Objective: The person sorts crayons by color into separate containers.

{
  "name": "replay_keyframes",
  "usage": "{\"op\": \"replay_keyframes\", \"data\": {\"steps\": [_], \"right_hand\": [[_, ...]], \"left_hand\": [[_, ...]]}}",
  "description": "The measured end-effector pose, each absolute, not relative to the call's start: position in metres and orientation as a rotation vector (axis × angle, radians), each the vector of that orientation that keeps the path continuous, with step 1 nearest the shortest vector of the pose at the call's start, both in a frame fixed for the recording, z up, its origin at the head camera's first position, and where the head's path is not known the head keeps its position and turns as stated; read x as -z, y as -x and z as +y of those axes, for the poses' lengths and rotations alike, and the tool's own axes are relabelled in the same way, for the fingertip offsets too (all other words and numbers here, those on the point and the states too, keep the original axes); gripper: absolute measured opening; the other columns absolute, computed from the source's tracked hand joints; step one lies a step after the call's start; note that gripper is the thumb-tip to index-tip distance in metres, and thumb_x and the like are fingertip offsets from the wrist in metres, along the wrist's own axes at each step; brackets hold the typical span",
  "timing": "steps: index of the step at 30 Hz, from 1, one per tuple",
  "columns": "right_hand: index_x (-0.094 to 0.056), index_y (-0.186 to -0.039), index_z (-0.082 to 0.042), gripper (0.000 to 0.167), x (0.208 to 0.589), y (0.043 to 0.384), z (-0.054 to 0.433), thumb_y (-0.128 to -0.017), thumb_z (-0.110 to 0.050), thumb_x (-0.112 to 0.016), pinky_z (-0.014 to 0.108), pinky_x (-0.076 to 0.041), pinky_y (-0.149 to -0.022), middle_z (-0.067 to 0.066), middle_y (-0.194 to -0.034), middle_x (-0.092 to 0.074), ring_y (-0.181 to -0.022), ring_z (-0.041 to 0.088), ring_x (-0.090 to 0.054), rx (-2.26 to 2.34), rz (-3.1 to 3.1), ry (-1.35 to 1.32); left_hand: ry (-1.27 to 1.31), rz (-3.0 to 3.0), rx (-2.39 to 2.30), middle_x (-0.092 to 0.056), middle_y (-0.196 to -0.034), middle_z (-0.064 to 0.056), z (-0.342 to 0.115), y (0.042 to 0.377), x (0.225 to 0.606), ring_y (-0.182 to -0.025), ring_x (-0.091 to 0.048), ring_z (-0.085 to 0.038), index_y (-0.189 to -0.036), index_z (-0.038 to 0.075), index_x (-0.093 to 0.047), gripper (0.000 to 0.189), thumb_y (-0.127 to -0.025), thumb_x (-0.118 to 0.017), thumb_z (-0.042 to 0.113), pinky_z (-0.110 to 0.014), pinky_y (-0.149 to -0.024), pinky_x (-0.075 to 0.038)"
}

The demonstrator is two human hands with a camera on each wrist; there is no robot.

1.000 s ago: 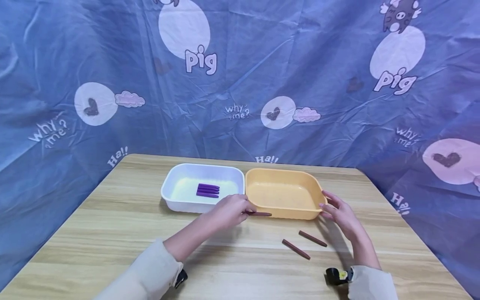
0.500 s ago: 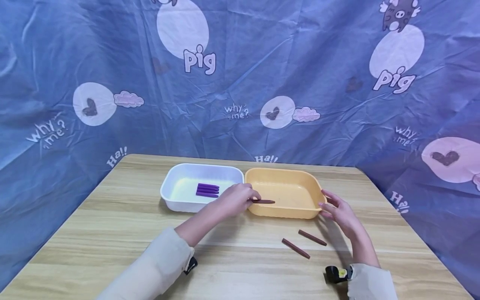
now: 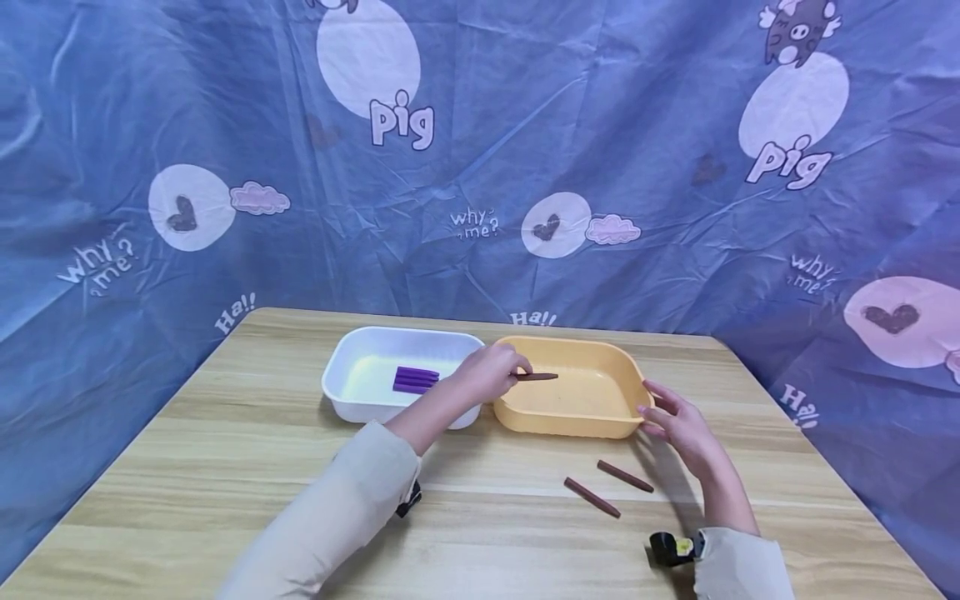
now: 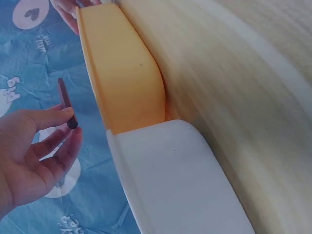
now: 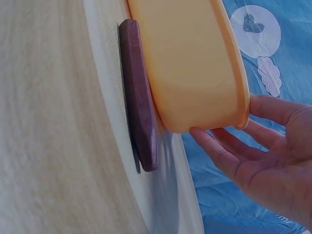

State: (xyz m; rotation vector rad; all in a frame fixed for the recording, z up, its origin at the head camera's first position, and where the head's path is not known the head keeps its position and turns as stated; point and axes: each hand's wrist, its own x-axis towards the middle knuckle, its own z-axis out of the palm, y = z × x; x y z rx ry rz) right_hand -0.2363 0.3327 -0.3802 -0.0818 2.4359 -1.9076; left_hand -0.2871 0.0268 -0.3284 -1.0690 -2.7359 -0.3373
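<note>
My left hand [image 3: 487, 372] pinches a brown crayon [image 3: 537, 377] by one end, above the inside of the yellow tray [image 3: 573, 426]. In the left wrist view the crayon [image 4: 64, 95] sticks out past the thumb of that hand [image 4: 36, 151]. At the tray's right end, my right hand [image 3: 686, 432] grips the rim with thumb and fingers, as the right wrist view shows for this hand [image 5: 273, 151]. Two more brown crayons, a nearer one [image 3: 592, 497] and a farther one [image 3: 626, 477], lie on the table before the tray. Several purple crayons [image 3: 415, 379] lie side by side in the white tray.
The white tray [image 3: 360, 411] stands left of the yellow one, their ends close together. Both stand on a wooden table [image 3: 187, 467]. Behind and beside it hangs a blue printed curtain [image 3: 465, 150]. A black wrist camera [image 3: 667, 550] sits low by the right sleeve.
The left hand has carried the brown crayon from the yellow tray's front edge up and away, over its inside. My right hand and the trays have stayed where they were.
</note>
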Motion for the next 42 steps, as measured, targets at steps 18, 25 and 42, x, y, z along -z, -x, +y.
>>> {"op": "replay_keyframes", "data": {"steps": [18, 25, 42], "right_hand": [[-0.015, -0.142, 0.009, 0.060, 0.382, 0.236, 0.334, -0.094, -0.004, -0.048, 0.026, -0.049, -0.086, 0.037, -0.136, -0.022, -0.100, 0.010, -0.052, 1.938, 2.414, 0.068], [-0.015, -0.142, 0.009, 0.061, 0.382, 0.235, 0.335, -0.093, -0.004, -0.049, 0.027, -0.048, -0.087, 0.038, -0.137, -0.020, -0.102, 0.011, -0.052, 1.947, 2.407, 0.077], [-0.016, -0.142, 0.008, 0.060, 0.382, 0.235, 0.334, -0.093, -0.003, -0.049, 0.029, -0.048, -0.087, 0.038, -0.136, -0.022, -0.101, 0.015, -0.054, 1.933, 2.421, 0.040]], "left_hand": [[0.906, -2.888, 0.346, -0.065, -0.104, 0.000, 0.058, 0.330, 0.345, -0.097, -0.058, -0.018, -0.106, 0.020, -0.071, 0.031, -0.082, -0.062, 0.002, -0.029, -0.076, -0.050], [0.846, -2.946, 0.281, -0.064, -0.108, 0.004, 0.072, 0.341, 0.356, -0.100, -0.057, -0.015, -0.106, 0.023, -0.071, 0.032, -0.082, -0.062, 0.003, -0.025, -0.080, -0.047], [0.757, -2.976, 0.251, -0.064, -0.094, 0.002, 0.088, 0.351, 0.377, -0.084, -0.058, -0.015, -0.089, 0.022, -0.074, 0.025, -0.081, -0.061, 0.003, -0.024, -0.067, -0.047]]}}
